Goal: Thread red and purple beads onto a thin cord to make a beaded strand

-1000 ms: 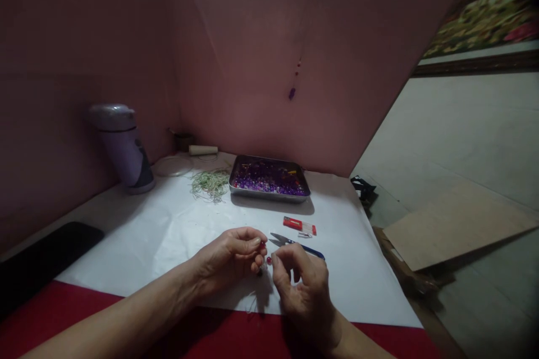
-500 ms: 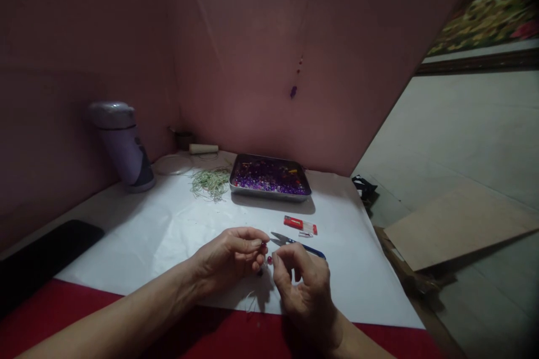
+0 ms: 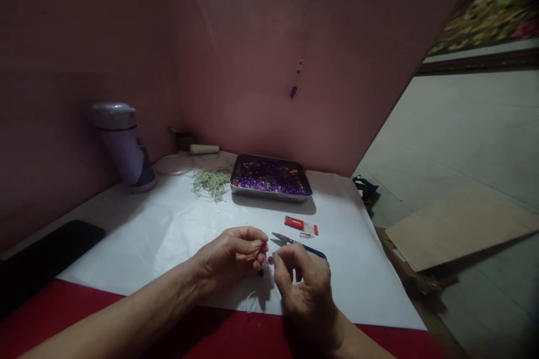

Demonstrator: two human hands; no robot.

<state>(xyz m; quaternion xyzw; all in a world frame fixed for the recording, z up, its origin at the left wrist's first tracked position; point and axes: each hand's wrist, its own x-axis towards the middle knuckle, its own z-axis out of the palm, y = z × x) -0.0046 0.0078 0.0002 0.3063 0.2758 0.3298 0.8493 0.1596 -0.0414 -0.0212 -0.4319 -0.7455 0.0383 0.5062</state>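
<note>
Pinched between thumb and fingertips of my left hand (image 3: 233, 252) is a small dark red bead (image 3: 264, 247). A second red bead (image 3: 270, 260) shows right by the fingertips of my right hand (image 3: 305, 277), whose thumb and index finger are pressed together. What that pinch holds is too small to make out. A thin pale thread (image 3: 251, 302) trails below the hands over the paper's front edge. Just behind my right hand lie thread snips (image 3: 284, 239) with a blue handle, partly covered by the hand.
A metal tray (image 3: 269, 195) of purple beads stands at the back of the white paper (image 3: 177, 230), beside tangled green thread (image 3: 211, 184). Nearby lies a red packet (image 3: 301, 225). At left are a purple flask (image 3: 126, 148) and a black object (image 3: 54, 249). A beaded strand (image 3: 293, 91) hangs behind.
Both hands keep nearly the same pose. The red bead in my left fingers shows a little more; the whole view has shifted slightly.
</note>
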